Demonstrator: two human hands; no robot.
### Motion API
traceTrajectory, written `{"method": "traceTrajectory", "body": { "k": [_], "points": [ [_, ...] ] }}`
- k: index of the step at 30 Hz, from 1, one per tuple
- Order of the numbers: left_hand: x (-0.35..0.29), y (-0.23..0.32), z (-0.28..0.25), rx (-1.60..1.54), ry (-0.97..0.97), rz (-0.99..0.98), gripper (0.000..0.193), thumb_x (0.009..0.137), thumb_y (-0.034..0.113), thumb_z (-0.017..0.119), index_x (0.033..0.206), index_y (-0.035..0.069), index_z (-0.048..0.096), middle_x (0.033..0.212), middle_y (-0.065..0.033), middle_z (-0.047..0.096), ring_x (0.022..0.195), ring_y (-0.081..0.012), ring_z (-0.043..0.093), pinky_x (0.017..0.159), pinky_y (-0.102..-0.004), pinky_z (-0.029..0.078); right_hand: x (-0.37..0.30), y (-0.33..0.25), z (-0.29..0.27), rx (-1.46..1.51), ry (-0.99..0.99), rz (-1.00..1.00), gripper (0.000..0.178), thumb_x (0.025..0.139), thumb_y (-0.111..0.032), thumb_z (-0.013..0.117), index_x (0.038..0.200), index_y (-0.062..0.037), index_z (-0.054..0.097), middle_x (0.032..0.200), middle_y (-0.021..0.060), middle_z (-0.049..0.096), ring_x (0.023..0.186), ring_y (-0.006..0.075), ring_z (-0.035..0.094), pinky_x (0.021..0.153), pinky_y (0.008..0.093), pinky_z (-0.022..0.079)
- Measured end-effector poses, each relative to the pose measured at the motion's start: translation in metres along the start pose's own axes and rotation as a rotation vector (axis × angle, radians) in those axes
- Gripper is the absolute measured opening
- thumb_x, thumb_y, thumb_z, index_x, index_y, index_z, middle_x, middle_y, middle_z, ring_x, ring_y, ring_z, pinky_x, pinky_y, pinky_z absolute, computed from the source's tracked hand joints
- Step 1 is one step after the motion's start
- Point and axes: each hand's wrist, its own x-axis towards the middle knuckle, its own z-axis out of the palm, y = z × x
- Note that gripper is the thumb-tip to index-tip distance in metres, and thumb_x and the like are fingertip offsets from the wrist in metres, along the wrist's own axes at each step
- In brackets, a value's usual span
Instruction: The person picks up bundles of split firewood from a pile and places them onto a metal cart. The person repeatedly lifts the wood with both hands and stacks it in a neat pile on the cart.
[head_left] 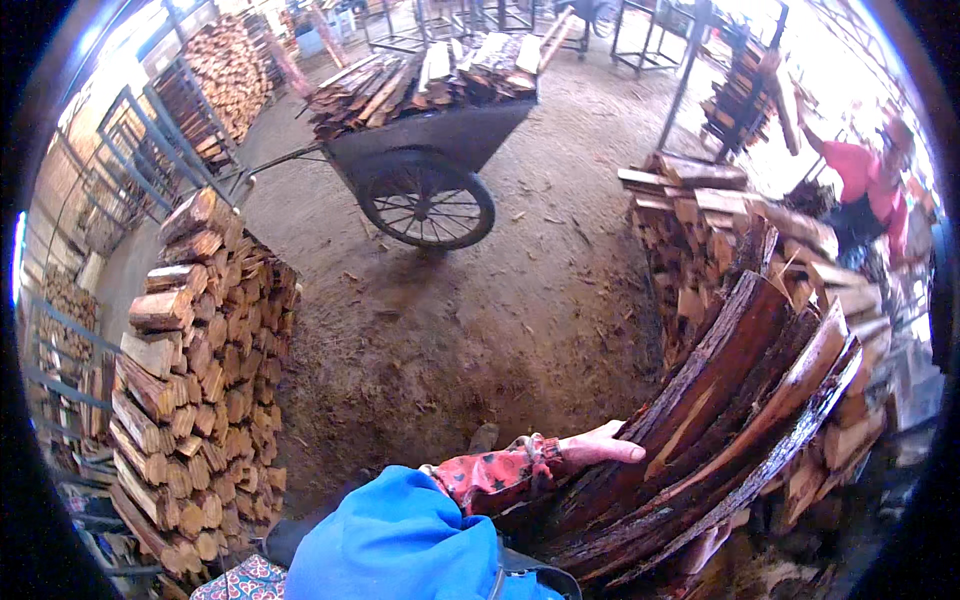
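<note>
An armload of long split firewood, dark with bark on several pieces, leans across my front to the lower right. My left hand, below a red patterned cuff and a blue sleeve, is pressed against its near left side. The thumb shows along the wood, while the other fingers are hidden behind the pieces. Low on the load's right side, a small part of my right hand shows against the wood, mostly covered by it. Just beyond the armload rises a stack of split firewood.
A tall firewood stack stands at left. Ahead is a two-wheeled cart loaded with split wood. Wood chips litter the dirt floor. Metal racks line the left side. A person in pink holds up a piece of wood at far right.
</note>
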Motion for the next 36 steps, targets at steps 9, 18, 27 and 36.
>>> {"method": "traceTrajectory", "body": {
  "k": [9, 18, 27, 36],
  "points": [
    [-0.064, 0.099, -0.107, -0.011, 0.191, 0.308, 0.086, 0.071, 0.044, 0.08, 0.137, 0.002, 0.045, 0.124, -0.0078, 0.059, 0.107, -0.0179, 0.056, 0.093, -0.0333, 0.046, 0.023, -0.062, 0.244, 0.103, -0.368, 0.02, 0.084, 0.076, -0.029, 0.075, 0.141, 0.0012, 0.03, 0.127, 0.0126, 0.051, 0.108, 0.0245, 0.053, 0.091, 0.0382, 0.047],
    [-0.095, 0.19, -0.189, 0.026, 0.376, 0.459, 0.078, 0.075, 0.039, 0.076, 0.135, 0.002, 0.045, 0.121, -0.0077, 0.06, 0.103, -0.0182, 0.058, 0.091, -0.0336, 0.048, 0.107, -0.04, 0.4, 0.112, -0.788, 0.025, 0.086, 0.073, -0.029, 0.079, 0.139, -0.0016, 0.032, 0.128, 0.0106, 0.049, 0.11, 0.0225, 0.052, 0.095, 0.0383, 0.044],
    [-0.095, 0.306, -0.258, -0.045, 0.666, 0.537, 0.056, 0.083, 0.022, 0.065, 0.132, 0.002, 0.045, 0.114, -0.0095, 0.063, 0.093, -0.0214, 0.063, 0.082, -0.0349, 0.051, 0.202, -0.034, 0.581, 0.062, -1.0, 0.005, 0.088, 0.068, -0.042, 0.084, 0.131, 0.0043, 0.045, 0.112, 0.0067, 0.061, 0.099, 0.0172, 0.059, 0.088, 0.0323, 0.048],
    [-0.132, 0.352, -0.327, -0.278, 0.844, 0.771, 0.07, 0.08, 0.029, 0.071, 0.137, 0.004, 0.039, 0.122, -0.0119, 0.057, 0.105, -0.0249, 0.059, 0.091, -0.0387, 0.049, 0.209, -0.041, 0.761, 0.209, -1.331, 0.07, 0.096, 0.069, -0.038, 0.086, 0.139, 0.0057, 0.037, 0.125, 0.0098, 0.056, 0.113, 0.0194, 0.055, 0.099, 0.0333, 0.041]
  ]
}}
